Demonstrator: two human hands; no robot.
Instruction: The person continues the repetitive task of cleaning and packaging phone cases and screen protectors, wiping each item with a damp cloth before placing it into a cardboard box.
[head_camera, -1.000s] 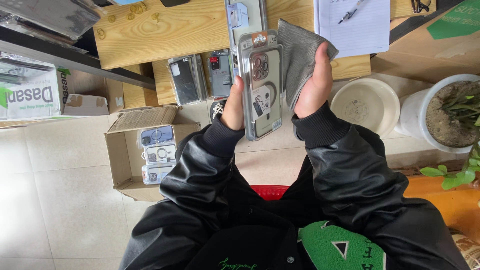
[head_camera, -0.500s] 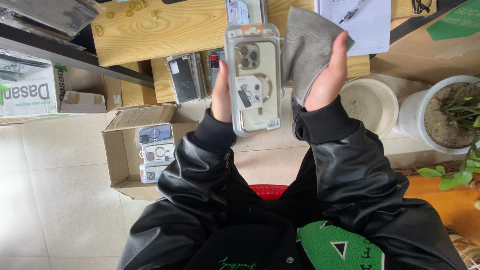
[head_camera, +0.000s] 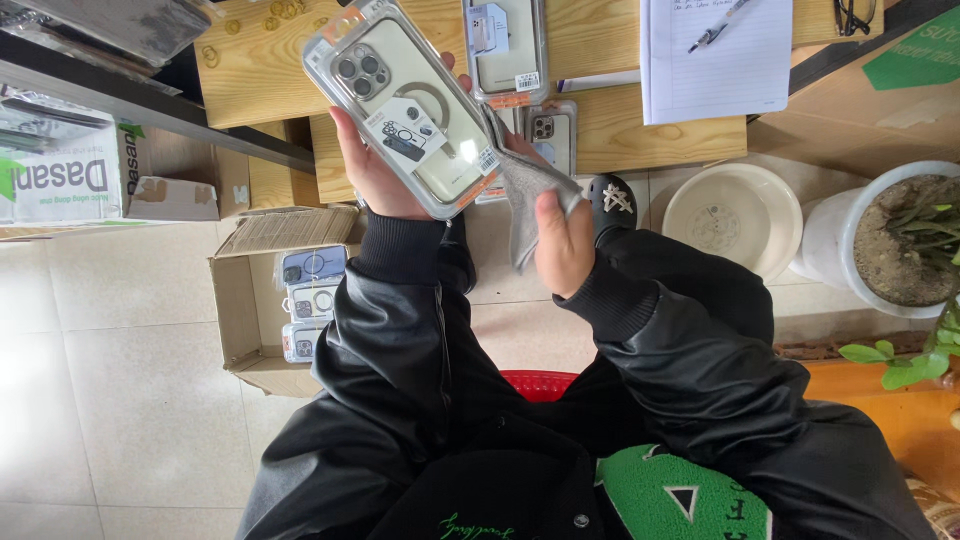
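Observation:
My left hand (head_camera: 375, 170) holds a clear plastic package with a pale phone case (head_camera: 410, 105) inside, raised and tilted to the left above my lap. My right hand (head_camera: 562, 240) grips a grey cloth (head_camera: 522, 190) whose upper end touches the lower right edge of the package. Both arms are in black jacket sleeves. Two more packaged phone cases (head_camera: 505, 50) lie on the wooden table (head_camera: 260, 70) just beyond my hands.
An open cardboard box (head_camera: 240, 300) with several packaged cases stands on the tiled floor at left. A notepad with a pen (head_camera: 715, 55) lies on the table. A cream bowl (head_camera: 730, 215) and a white plant pot (head_camera: 880, 240) stand at right.
The package has swung up and to the left, now tilted. My right hand with the cloth has dropped lower, to the package's bottom right edge.

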